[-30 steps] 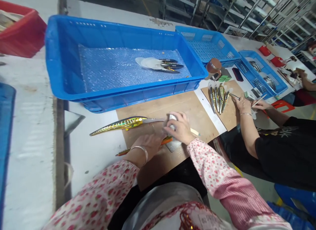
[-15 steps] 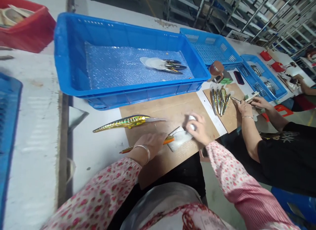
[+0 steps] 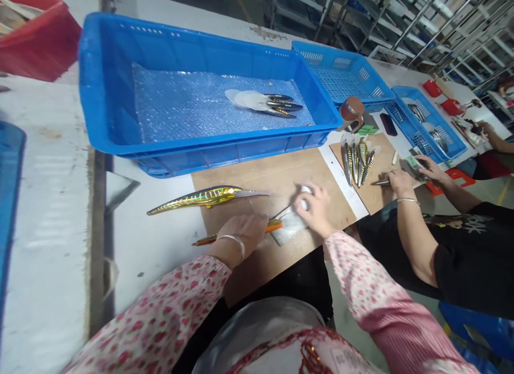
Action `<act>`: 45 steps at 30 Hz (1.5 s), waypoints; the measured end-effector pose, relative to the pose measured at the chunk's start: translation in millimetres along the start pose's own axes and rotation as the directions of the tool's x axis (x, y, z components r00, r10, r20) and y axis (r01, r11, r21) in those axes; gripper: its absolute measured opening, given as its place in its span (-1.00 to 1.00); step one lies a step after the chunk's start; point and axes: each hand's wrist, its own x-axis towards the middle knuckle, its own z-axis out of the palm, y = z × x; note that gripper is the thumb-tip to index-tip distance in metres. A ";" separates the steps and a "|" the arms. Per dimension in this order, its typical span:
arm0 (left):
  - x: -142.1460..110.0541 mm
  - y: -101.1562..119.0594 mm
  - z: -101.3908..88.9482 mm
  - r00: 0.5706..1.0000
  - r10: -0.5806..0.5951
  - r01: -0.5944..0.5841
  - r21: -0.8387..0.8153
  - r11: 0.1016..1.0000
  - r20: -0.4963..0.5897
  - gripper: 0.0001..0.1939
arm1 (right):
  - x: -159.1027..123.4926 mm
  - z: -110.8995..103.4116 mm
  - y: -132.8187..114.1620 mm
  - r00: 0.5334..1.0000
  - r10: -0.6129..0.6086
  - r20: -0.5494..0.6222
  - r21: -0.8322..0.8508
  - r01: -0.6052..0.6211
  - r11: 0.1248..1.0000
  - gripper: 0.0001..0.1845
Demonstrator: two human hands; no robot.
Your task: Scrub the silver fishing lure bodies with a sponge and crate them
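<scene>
Orange lure (image 3: 274, 226) clasped beneath bunched fingers of left hand (image 3: 244, 233), pointed nearly toward 3 o'clock, long axis 9-to-3; white wad (image 3: 304, 204) pinched by right hand (image 3: 316, 209).

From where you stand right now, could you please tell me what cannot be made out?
Head view:
Middle of the orange lure: hidden under the left hand.
Full shape of the white item: blurred, partly covered by the right hand.
Left end of the red bin: beyond the picture's edge.

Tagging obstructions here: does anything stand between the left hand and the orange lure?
Nothing visible does: the left hand lies directly on the orange lure, covering its middle. The gold lure lies beyond the hand, not between them.
</scene>
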 end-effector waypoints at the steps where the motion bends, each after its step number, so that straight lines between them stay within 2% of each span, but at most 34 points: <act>1: -0.1 -0.1 1.8 1.000 -0.001 0.001 0.002 1.000 -0.004 -0.68 | 3.7 4.9 -7.5 0.999 -0.029 0.020 -0.002 0.029 1.000 -0.91; 3: -1.6 0.0 5.4 1.000 -0.003 0.003 0.014 1.000 -0.015 -0.66 | 8.5 10.7 -15.8 0.993 -0.091 0.071 0.023 0.089 0.996 -0.90; 5: -4.3 0.6 8.7 1.000 -0.003 0.004 0.028 1.000 -0.030 -0.66 | 5.7 6.6 -8.9 0.991 -0.105 0.081 0.065 0.100 0.993 -0.86; 9: -8.2 2.2 12.9 0.998 -0.007 0.010 0.045 0.999 -0.065 -0.63 | -4.1 -6.9 11.2 1.000 -0.003 0.012 0.054 0.003 0.999 -0.83; 12: -8.6 2.1 16.3 0.997 -0.019 0.023 0.050 0.998 -0.077 -0.64 | 4.4 3.7 -6.9 0.999 -0.040 0.028 -0.017 0.041 0.999 -0.90; 15: -8.9 1.5 20.7 0.996 -0.010 0.015 0.060 0.998 -0.089 -0.68 | 9.7 8.1 -19.7 0.989 -0.119 0.091 0.000 0.120 0.993 -0.90; 17: -9.3 1.5 23.0 0.993 0.006 0.002 0.068 0.998 -0.114 -0.68 | 3.3 -1.3 -9.9 0.991 -0.114 0.070 0.041 0.112 0.993 -0.85; 20: -9.4 2.6 23.7 0.990 0.002 0.009 0.073 0.997 -0.140 -0.66 | -6.3 -13.5 4.9 1.000 -0.028 0.006 0.040 0.028 0.999 -0.80; 22: -9.7 3.4 22.4 0.992 -0.013 0.022 0.076 0.997 -0.127 -0.66 | -2.4 -7.6 -4.5 0.999 -0.020 0.032 -0.006 0.020 1.000 -0.85; 26: -12.8 4.4 19.4 0.996 -0.009 0.017 0.096 0.995 -0.091 -0.66 | 14.1 11.3 -35.3 0.979 -0.139 0.146 -0.002 0.140 0.990 -0.90; 28: -14.4 4.9 19.6 0.995 0.001 0.010 0.108 0.994 -0.096 -0.67 | 11.0 4.1 -26.5 0.982 -0.149 0.120 0.048 0.144 0.988 -0.86; 32: -13.3 4.5 23.6 0.991 0.005 0.009 0.105 0.994 -0.133 -0.64 | -4.3 -21.2 8.9 0.999 -0.037 0.028 0.061 0.035 0.998 -0.79; 33: -12.4 4.0 24.9 0.990 0.000 0.014 0.104 0.994 -0.138 -0.63 | -4.6 -21.0 8.1 1.000 -0.022 0.017 0.040 0.021 0.999 -0.80; 35: -11.2 3.0 27.2 0.991 -0.013 0.028 0.109 0.994 -0.134 -0.63 | 0.6 -10.7 -8.5 0.998 -0.048 0.026 -0.019 0.049 0.999 -0.87; 37: -10.9 2.0 28.9 0.992 -0.017 0.031 0.115 0.993 -0.123 -0.63 | 8.2 2.7 -30.4 0.984 -0.146 0.105 -0.047 0.152 0.987 -0.91; 39: -11.4 1.3 30.1 0.992 -0.006 0.021 0.120 0.993 -0.124 -0.64 | 10.2 6.4 -37.1 0.971 -0.201 0.129 -0.026 0.206 0.978 -0.89; 41: -11.5 0.8 31.4 0.990 0.009 0.008 0.121 0.993 -0.143 -0.65 | 3.7 -2.8 -22.3 0.980 -0.180 0.085 0.005 0.180 0.984 -0.86; 43: -10.6 0.4 32.9 0.986 0.020 -0.001 0.115 0.993 -0.167 -0.65 | -5.8 -17.1 0.3 0.994 -0.106 0.029 0.020 0.106 0.994 -0.82; 45: -9.2 -0.1 34.3 0.983 0.022 -0.002 0.107 0.994 -0.180 -0.64 | -10.3 -23.9 9.5 0.999 -0.045 0.010 -0.001 0.045 0.999 -0.82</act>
